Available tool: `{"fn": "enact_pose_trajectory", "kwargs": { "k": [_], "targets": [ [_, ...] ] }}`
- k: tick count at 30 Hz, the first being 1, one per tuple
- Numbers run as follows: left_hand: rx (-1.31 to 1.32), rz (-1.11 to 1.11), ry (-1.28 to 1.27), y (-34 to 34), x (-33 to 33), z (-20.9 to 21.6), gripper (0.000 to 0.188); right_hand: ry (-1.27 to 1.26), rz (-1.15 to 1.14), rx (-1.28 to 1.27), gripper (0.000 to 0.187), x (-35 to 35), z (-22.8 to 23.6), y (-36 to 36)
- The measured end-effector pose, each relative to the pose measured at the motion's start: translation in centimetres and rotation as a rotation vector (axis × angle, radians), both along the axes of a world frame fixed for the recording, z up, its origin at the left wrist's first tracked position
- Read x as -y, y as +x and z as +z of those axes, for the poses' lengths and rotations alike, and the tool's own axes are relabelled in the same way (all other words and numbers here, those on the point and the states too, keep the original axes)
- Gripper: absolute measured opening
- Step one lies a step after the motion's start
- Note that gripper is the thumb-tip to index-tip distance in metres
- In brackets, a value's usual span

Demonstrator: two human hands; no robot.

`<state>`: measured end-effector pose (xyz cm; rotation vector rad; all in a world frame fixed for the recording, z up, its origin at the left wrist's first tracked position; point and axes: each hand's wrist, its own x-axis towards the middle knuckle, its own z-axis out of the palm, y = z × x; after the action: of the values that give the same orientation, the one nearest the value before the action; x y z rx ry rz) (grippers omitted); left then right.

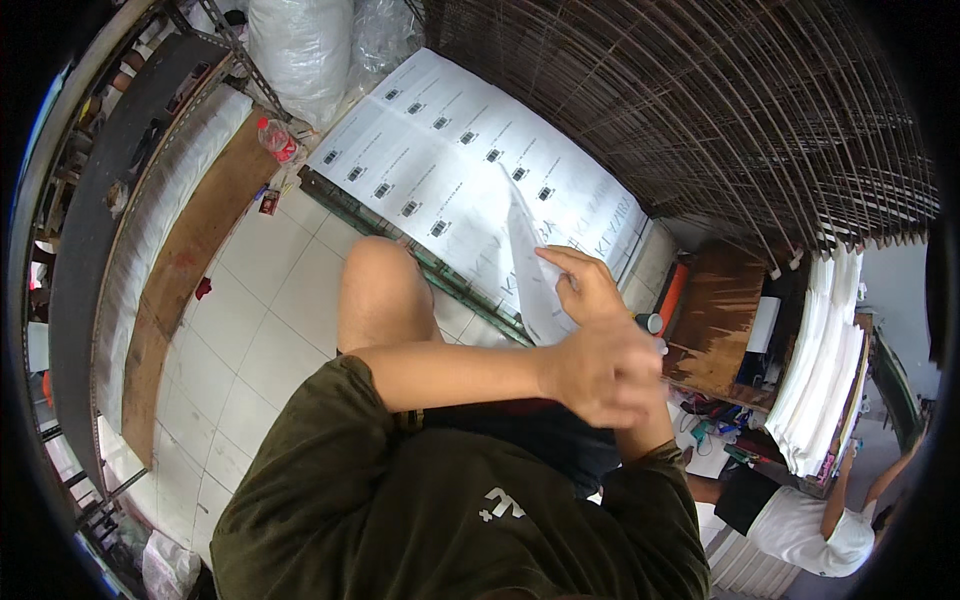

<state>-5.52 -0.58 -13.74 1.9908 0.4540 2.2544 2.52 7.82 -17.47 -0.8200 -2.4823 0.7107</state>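
Note:
A broad stack of thin white sheets printed with rows of small dark marks lies in front of me on a low green-edged stand. The near right corner of a printed sheet is lifted and folded up from the stack. My right hand pinches that raised edge between thumb and fingers. Crossing over my right forearm, my left hand is smeared by motion, and its finger positions cannot be made out. Whether it holds anything is unclear.
A tall wire rack stands behind the stack. At left are a wooden board, shelving and a bottle. White filled sacks stand at the back. White stacked sheets and another person are at right.

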Motion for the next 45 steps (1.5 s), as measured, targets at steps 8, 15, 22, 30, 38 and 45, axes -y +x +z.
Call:
{"fn": "enact_pose_trajectory", "kwargs": {
  "k": [8, 15, 22, 30, 38, 45],
  "targets": [
    [-0.107, -0.013, -0.062, -0.2, -2.3, -4.5, 0.029, -0.643, -0.533, -0.234, 0.060, -5.8, -3.1, 6.2],
    [-0.244, -0.008, -0.166, -1.2, -5.9, -7.6, 0.021, -0.737, -0.831, -0.571, 0.060, -5.1, -24.4, 14.8],
    [-0.238, -0.016, -0.317, -0.6, -8.8, -8.9, 0.019, -0.777, -1.051, -0.531, 0.060, -3.9, -36.7, 15.4],
    [-0.275, -0.081, -0.418, 0.7, -10.4, -9.8, 0.020, -0.725, -1.108, -0.383, 0.061, -3.4, -40.7, 16.2],
    [-0.335, -0.110, -0.441, 1.2, -10.4, -10.2, 0.021, -0.612, -1.119, -0.384, 0.062, -3.7, -42.6, 15.9],
    [-0.324, -0.071, -0.444, 1.5, -10.5, -10.4, 0.020, -0.723, -1.096, -0.343, 0.063, -4.0, -42.0, 15.8]
  ]
}}
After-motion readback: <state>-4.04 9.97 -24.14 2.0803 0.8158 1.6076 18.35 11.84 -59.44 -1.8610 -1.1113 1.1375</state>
